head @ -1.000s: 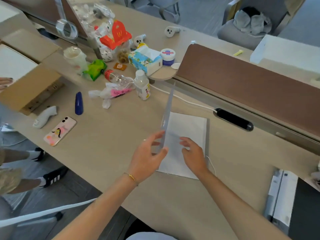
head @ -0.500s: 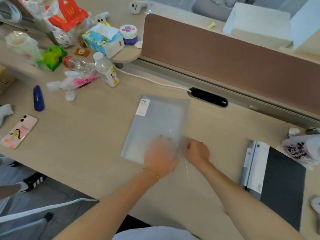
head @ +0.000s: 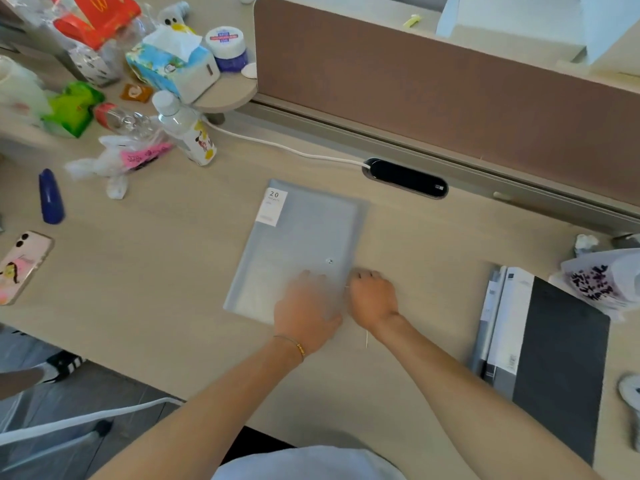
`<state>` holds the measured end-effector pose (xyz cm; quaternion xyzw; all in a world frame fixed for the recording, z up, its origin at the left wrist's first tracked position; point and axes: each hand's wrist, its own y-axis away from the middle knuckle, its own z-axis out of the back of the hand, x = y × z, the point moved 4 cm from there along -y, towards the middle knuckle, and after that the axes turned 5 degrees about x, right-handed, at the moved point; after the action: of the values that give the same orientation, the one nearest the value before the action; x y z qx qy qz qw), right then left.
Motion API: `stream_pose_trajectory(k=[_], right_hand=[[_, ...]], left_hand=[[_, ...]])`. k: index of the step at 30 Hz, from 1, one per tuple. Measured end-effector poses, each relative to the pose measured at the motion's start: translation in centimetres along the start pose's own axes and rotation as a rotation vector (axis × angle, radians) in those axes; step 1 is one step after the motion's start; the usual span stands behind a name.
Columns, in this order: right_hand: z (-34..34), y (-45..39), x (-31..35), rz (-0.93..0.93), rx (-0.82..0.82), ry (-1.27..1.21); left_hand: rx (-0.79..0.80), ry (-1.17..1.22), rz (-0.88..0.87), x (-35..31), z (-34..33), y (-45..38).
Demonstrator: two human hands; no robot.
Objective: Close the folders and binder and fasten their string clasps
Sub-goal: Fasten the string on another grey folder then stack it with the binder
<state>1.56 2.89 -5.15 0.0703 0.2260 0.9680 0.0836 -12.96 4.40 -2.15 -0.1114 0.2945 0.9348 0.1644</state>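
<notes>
A translucent grey folder [head: 298, 244] lies closed and flat on the desk, with a white "20" label at its top left and a small round clasp button [head: 329, 261] near its right edge. My left hand [head: 306, 308] rests flat on the folder's lower right corner, blurred. My right hand [head: 372, 297] is curled at the folder's right edge, pinching the thin white string [head: 366, 339], whose end trails toward me. A second folder or binder [head: 550, 344], white and dark grey, lies at the right.
Clutter fills the far left: a small bottle [head: 188, 133], tissue box [head: 171, 65], blue object [head: 51, 197] and a phone [head: 20, 266]. A brown divider panel [head: 450, 88] and a black cable port [head: 405, 178] run along the back. A printed bag [head: 602, 282] sits far right.
The folder's cover stood upright a second ago and now lies shut. My left hand has come down flat on it, and my right hand has moved to its right edge by the string.
</notes>
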Motion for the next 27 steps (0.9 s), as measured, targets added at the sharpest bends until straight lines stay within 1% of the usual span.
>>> stream_pose_trajectory(k=[2, 4, 7, 10, 12, 15, 19, 23, 27], right_hand=[[0.1, -0.1, -1.0, -0.011, 0.007, -0.141], [0.2, -0.3, -2.2, -0.095, 0.032, -0.33], [-0.1, -0.8, -3.6, -0.206, 0.135, -0.596], [-0.1, -1.2, -4.3, -0.277, 0.188, -0.812], [-0.3, -1.2, -4.3, -0.317, 0.234, -0.933], [-0.3, -1.0, -4.2, -0.388, 0.3, -1.063], [0.0, -0.9, -4.5, -0.484, 0.337, -1.215], [0.1, -0.8, -4.9, -0.517, 0.345, -1.238], [-0.1, -0.6, -6.0, -0.563, 0.343, -1.219]], left_hand=[[0.005, -0.007, 0.001, 0.3, -0.5, 0.0], [0.008, -0.012, 0.002, 0.6, -1.1, -0.2], [-0.022, -0.097, 0.001, 1.0, -1.8, -0.4], [-0.038, -0.188, 0.004, 1.2, -2.5, -0.7], [-0.075, -0.191, -0.007, 1.3, -2.5, -1.1], [-0.12, -0.159, -0.029, 1.8, -1.6, -2.8], [-0.053, -0.23, -0.06, 3.1, -0.1, -5.9], [-0.011, -0.341, -0.103, 4.3, 0.5, -7.7], [-0.012, -0.323, -0.066, 5.6, 0.6, -8.3]])
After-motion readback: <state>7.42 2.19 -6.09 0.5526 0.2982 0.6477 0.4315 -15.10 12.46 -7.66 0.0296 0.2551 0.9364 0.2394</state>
